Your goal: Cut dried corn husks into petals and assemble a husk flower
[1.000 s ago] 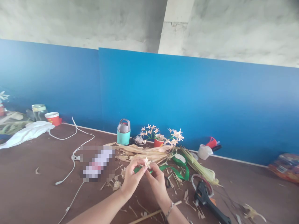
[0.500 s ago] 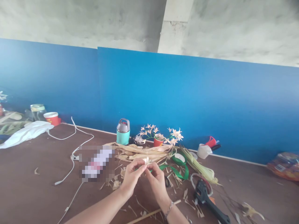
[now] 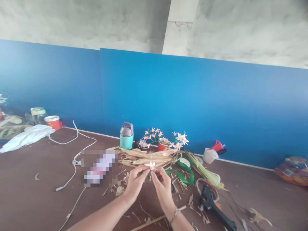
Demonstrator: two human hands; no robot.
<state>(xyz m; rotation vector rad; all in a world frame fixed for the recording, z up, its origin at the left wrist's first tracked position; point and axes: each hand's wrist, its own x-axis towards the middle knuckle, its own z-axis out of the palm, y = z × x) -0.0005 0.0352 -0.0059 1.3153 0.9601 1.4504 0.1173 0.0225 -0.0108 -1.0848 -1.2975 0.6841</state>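
Between my fingertips, above the table, is a small cream-white husk flower (image 3: pixel 152 165) with pointed petals facing up. My left hand (image 3: pixel 136 182) pinches it from the left side, thumb and forefinger closed. From the right, my right hand (image 3: pixel 161 183) pinches its base; a bracelet circles that wrist. The flower's lower part is hidden by the fingers. Behind the hands lie dried corn husks (image 3: pixel 146 157) in a flat pile. A green ribbon (image 3: pixel 186 176) curls off its spool just right of my right hand.
Husk flowers on green stems (image 3: pixel 179 139) stand in a red cup (image 3: pixel 163 147) by the blue partition (image 3: pixel 192 102). A turquoise flask (image 3: pixel 126 139) is left of them. A black glue gun (image 3: pixel 214 205) lies at right, a white cable (image 3: pixel 77 157) at left. Husk scraps litter the brown table (image 3: pixel 48 192).
My right hand has shifted slightly right, its fingers a little farther from the left ones. The flower now stands more upright and shows more of its petals.
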